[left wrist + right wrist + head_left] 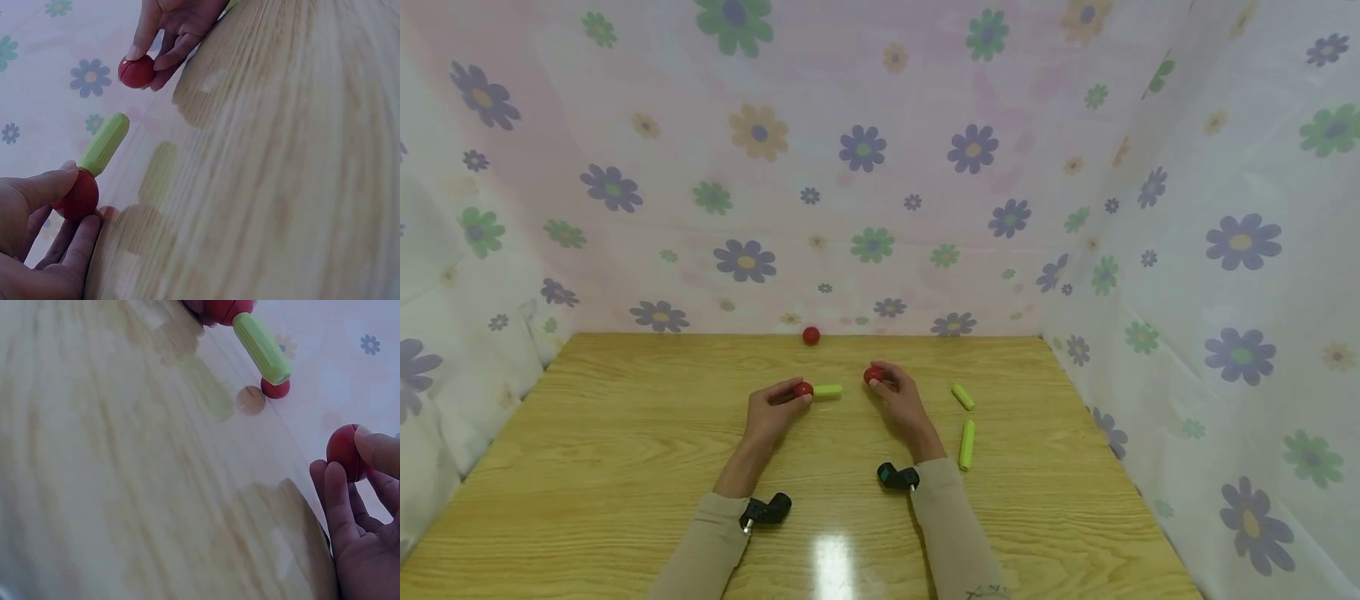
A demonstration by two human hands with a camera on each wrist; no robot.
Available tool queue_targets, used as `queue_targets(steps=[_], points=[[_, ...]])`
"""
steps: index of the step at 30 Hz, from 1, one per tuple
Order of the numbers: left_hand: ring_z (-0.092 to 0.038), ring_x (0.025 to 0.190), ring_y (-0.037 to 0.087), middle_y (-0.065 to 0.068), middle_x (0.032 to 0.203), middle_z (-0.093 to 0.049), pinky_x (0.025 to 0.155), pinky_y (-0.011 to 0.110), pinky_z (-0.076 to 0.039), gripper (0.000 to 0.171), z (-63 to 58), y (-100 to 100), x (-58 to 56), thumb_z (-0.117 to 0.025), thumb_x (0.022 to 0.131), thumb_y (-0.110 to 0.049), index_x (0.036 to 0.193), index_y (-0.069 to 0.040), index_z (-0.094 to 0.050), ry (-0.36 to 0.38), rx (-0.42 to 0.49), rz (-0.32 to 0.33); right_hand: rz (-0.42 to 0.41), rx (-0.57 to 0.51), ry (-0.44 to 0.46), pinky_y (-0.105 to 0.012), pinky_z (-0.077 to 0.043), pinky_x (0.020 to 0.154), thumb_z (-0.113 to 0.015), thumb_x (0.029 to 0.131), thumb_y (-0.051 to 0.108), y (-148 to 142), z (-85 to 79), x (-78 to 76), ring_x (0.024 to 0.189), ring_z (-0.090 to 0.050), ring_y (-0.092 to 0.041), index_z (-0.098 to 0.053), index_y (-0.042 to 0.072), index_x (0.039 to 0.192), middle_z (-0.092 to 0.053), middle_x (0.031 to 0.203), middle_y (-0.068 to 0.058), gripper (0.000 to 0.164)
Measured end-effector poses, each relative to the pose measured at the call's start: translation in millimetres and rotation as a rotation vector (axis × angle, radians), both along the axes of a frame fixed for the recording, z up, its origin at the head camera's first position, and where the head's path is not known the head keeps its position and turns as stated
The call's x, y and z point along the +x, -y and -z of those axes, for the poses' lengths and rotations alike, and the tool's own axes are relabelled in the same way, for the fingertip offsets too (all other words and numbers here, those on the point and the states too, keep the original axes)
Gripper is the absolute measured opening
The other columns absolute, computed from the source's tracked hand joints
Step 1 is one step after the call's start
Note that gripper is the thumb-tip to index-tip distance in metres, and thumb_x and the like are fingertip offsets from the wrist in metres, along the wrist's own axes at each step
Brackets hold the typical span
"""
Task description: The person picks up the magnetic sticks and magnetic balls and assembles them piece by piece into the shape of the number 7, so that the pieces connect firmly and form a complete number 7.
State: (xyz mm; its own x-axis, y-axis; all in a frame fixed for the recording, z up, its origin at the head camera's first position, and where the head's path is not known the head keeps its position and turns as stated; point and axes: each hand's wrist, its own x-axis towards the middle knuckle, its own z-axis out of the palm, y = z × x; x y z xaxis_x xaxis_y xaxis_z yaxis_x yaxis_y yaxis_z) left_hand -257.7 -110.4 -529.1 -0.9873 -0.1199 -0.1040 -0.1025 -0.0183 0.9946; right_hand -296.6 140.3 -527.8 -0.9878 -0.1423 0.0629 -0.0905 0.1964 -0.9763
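My left hand pinches a red ball between thumb and fingers. From that ball a light green ribbed stick sticks out toward the right, joined to it at one end. Across a gap, my right hand holds a second red ball with thumb and fingertips; a thin seam line runs round it. The stick's free end points toward the right-hand side and touches nothing. Both hands are low over the wooden table, which mirrors ball and stick faintly.
A third red ball sits at the table's back edge, near the flowered curtain. Right of my right hand lie two loose green sticks, a shorter one farther back and a longer one nearer. Curtains also flank both sides.
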Motion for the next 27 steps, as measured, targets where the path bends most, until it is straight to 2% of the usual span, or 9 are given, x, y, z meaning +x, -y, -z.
queue_targets(steps=[7, 10, 18, 27], points=[[-0.061, 0.121, 0.027, 0.019, 0.134, -0.065, 0.080, 0.013, -0.052, 0.048, -1.8, 0.5, 0.3, -0.081, 0.088, -0.012, 0.133, -0.006, -0.068, -0.003, 0.008, 0.005, -0.115, 0.086, -0.031, -0.037, -0.051, 0.097, -0.062, 0.103, 0.011, 1.1, -1.9, -3.7, 0.117, -0.061, -0.030, -0.058, 0.001, 0.140, -0.061, 0.133, -0.018, 0.039], [-0.060, 0.121, 0.026, 0.019, 0.135, -0.064, 0.081, 0.012, -0.051, 0.048, -3.8, 0.2, 2.4, -0.081, 0.088, -0.012, 0.134, -0.006, -0.067, 0.005, 0.010, 0.009, -0.137, 0.104, -0.037, -0.037, -0.052, 0.097, -0.062, 0.102, 0.010, 0.9, -1.0, -2.7, 0.117, -0.061, -0.033, -0.057, -0.002, 0.141, -0.061, 0.133, -0.020, 0.040], [-0.059, 0.123, 0.027, 0.019, 0.137, -0.063, 0.081, 0.013, -0.051, 0.049, -4.4, 0.4, 2.7, -0.080, 0.090, -0.014, 0.136, -0.007, -0.066, 0.016, 0.018, 0.019, -0.148, 0.123, -0.083, -0.046, -0.051, 0.101, -0.061, 0.103, 0.009, 4.8, -5.4, 4.3, 0.118, -0.061, -0.038, -0.055, -0.005, 0.141, -0.061, 0.132, -0.024, 0.041], [-0.057, 0.124, 0.025, 0.016, 0.138, -0.062, 0.081, 0.013, -0.050, 0.049, -4.3, -0.1, 0.7, -0.081, 0.089, -0.016, 0.136, -0.009, -0.067, 0.056, 0.009, -0.007, -0.134, 0.084, -0.015, -0.046, -0.049, 0.104, -0.059, 0.104, 0.010, 6.9, -7.7, 5.0, 0.121, -0.060, -0.035, -0.055, -0.001, 0.144, -0.061, 0.133, -0.021, 0.041]])
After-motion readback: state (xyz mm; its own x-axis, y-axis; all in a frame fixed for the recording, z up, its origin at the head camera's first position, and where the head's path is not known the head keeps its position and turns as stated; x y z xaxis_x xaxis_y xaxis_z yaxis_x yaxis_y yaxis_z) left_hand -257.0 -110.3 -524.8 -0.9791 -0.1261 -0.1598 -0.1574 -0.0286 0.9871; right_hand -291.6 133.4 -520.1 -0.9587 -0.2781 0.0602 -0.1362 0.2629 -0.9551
